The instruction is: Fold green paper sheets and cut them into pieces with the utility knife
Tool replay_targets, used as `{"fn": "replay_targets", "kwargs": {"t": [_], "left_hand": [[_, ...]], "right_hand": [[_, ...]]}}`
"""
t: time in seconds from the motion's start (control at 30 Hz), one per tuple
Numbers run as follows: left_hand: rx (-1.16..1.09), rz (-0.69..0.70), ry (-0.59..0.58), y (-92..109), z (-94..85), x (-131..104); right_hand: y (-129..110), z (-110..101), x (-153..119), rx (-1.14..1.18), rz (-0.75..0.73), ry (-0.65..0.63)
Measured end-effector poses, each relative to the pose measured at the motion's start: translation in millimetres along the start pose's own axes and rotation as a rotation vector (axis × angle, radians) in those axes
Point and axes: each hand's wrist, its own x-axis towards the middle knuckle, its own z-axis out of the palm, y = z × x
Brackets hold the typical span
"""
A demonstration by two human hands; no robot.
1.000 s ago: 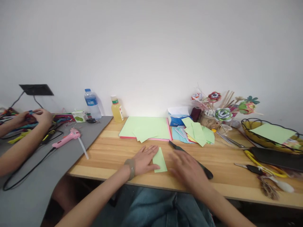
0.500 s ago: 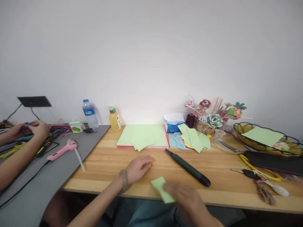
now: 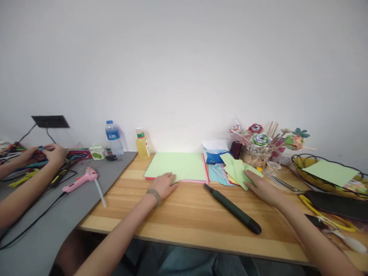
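My left hand lies palm down with its fingers stretched out, at the near edge of a stack of light green paper. Pink sheets show beneath the green at the stack's edge. What lies under the palm is hidden. To the right, my right hand reaches onto a loose pile of light green paper slips. Its thumb and fingers are apart and touch the slips. Between my hands a dark green craft knife rests slantwise on the wooden table.
Left on a grey mat are a pink glue gun and another person's hands. Bottles of water and yellow drink stand behind. Back right are a tissue pack, paper flowers and a basket.
My right hand has carried a green slip from the table's front edge to the slip pile. My left hand has moved forward to the paper stack, where small slips lay before.
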Motion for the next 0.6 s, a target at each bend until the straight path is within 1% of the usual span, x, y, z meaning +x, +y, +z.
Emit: {"fn": "replay_targets", "kwargs": {"t": [0.1, 0.2, 0.27, 0.33, 0.43, 0.5, 0.6], "left_hand": [[-0.042, -0.006, 0.002, -4.1, -2.4, -0.5], [-0.115, -0.023, 0.016, -7.8, -4.0, 0.5], [-0.172, -0.065, 0.047, -10.3, -4.3, 2.3], [-0.226, -0.135, 0.092, -13.4, -4.1, 4.8], [-0.301, -0.219, 0.156, -18.9, -4.5, 8.3], [-0.348, -0.226, 0.191, -21.3, -7.1, 9.2], [-0.398, -0.193, 0.266, -18.3, -15.3, 5.5]], "right_hand": [[-12.4, 9.3, -12.7, -0.023, -0.037, -0.046], [-24.5, 10.1, -21.9, -0.042, -0.093, -0.097], [-27.2, 9.4, -21.7, -0.050, -0.119, -0.135], [-25.5, 8.8, -17.6, -0.070, -0.088, -0.141], [-25.9, 7.3, -13.2, -0.101, -0.031, -0.096], [-36.3, 5.1, -18.2, -0.100, -0.061, -0.068], [-66.1, -0.6, -39.6, -0.048, -0.215, -0.085]]}}
